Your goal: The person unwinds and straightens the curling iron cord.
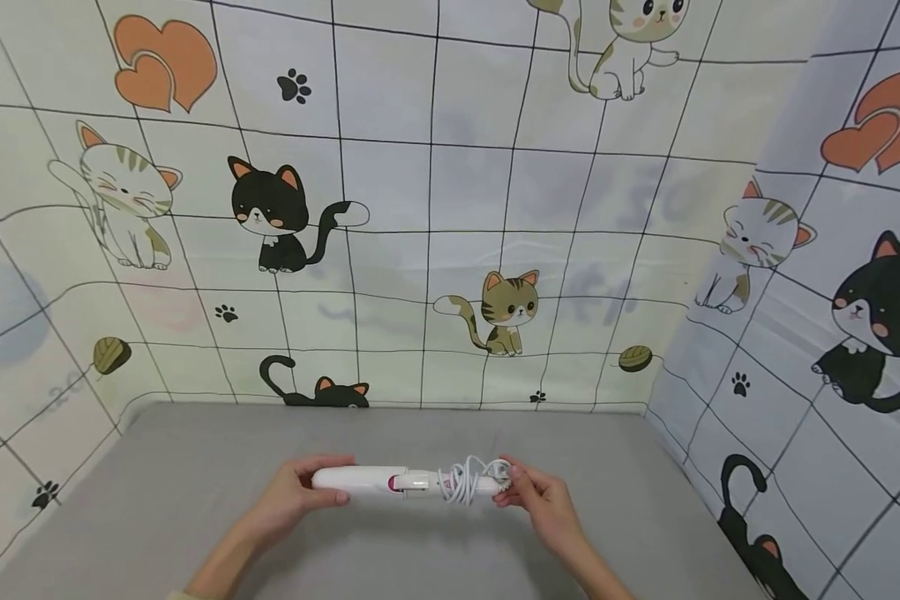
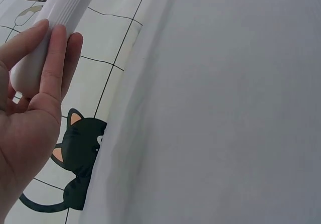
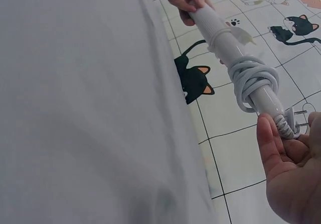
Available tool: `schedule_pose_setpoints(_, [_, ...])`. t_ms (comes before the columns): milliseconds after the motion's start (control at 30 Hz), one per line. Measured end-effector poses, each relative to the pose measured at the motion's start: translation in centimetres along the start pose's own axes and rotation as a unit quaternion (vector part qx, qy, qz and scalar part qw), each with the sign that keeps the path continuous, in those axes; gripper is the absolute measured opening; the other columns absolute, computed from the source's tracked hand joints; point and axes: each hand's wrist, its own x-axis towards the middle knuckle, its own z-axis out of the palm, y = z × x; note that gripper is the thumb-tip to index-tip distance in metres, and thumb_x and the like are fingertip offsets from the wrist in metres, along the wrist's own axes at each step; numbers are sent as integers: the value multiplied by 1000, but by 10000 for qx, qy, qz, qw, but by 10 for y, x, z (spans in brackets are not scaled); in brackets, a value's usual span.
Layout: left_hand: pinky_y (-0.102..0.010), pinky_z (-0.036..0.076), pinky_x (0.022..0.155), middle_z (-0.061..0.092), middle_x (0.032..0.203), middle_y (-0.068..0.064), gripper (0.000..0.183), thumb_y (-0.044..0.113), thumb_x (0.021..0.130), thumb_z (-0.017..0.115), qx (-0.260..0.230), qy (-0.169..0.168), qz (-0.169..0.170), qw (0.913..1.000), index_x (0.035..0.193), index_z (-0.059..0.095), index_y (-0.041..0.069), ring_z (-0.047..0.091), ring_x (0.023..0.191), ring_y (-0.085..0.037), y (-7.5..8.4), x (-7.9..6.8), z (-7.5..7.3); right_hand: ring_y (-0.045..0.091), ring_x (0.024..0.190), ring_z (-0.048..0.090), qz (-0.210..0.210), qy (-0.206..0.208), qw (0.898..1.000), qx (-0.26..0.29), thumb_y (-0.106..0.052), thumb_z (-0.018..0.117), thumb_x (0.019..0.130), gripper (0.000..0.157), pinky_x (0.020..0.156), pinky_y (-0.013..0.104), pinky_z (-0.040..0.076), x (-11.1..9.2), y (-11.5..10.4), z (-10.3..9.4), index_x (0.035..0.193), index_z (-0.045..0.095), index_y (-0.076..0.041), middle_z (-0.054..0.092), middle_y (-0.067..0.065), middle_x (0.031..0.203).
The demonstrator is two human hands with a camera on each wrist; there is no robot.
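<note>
Held level just above the grey surface is a white stick-shaped appliance that looks like a hair styling iron [image 1: 367,478]. A pink accent shows near its middle. Its white cord [image 1: 461,483] is coiled round the right part of the body. My left hand [image 1: 294,493] grips the smooth rounded end, thumb and fingers on either side, as the left wrist view shows too. At the cord end, my right hand [image 1: 546,503] pinches the iron with thumb and fingers. Beside those fingers, in the right wrist view, is a two-pin plug [image 3: 296,121].
A grey cloth-covered surface [image 1: 210,450] lies under both hands. Behind it and at the sides hang white sheets [image 1: 390,275] with a black grid, cartoon cats, hearts and paw prints. The grey surface's back edge meets the rear sheet.
</note>
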Motion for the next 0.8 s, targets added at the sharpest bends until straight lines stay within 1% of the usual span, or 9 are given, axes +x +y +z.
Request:
schedule_pose_setpoints(100, [-28,60,86,65,125,-19,59,2,83,83,-50,4,-70,10000,135,59,-12,66,101,-20,1,-1,2,16,77,72,-10,-21,10000,58,-8,50,109,38,77,33,66,0,-3,-1,127,56,24,69,33,106])
schedule_pose_setpoints(167, [-28,60,86,66,124,-19,60,2,83,83,-36,29,-98,9999,135,59,-12,65,101,-21,2,-1,3,16,77,73,2,-83,9999,56,-8,50,109,38,77,34,66,0,-5,-2,127,56,24,69,34,104])
schedule_pose_setpoints(233, [-28,60,86,66,124,-19,60,3,82,84,-25,53,-111,9999,135,59,-12,65,102,-22,3,-1,3,16,77,73,50,-163,9998,44,-8,51,108,38,77,35,66,1,-6,-4,127,56,25,69,35,103])
schedule_pose_setpoints(333, [-28,60,85,66,123,-19,61,3,82,84,-4,79,-128,9999,135,58,-13,65,102,-22,3,-1,4,17,76,73,200,-173,9996,27,-8,55,106,38,76,35,66,2,-9,-6,127,56,24,69,35,102])
schedule_pose_setpoints(600, [-28,61,85,67,121,-17,60,1,82,84,-152,113,-175,9997,134,58,-14,66,101,-21,0,-2,5,20,73,74,644,75,9976,256,-5,66,100,35,73,36,66,4,-11,-8,123,62,20,72,29,102])
schedule_pose_setpoints(800, [-28,61,84,69,118,-15,57,1,81,84,-159,164,-144,9996,132,60,-13,67,98,-18,-5,-2,5,21,70,74,726,219,9967,275,-2,70,96,31,69,36,67,4,-10,-8,119,65,19,72,29,100])
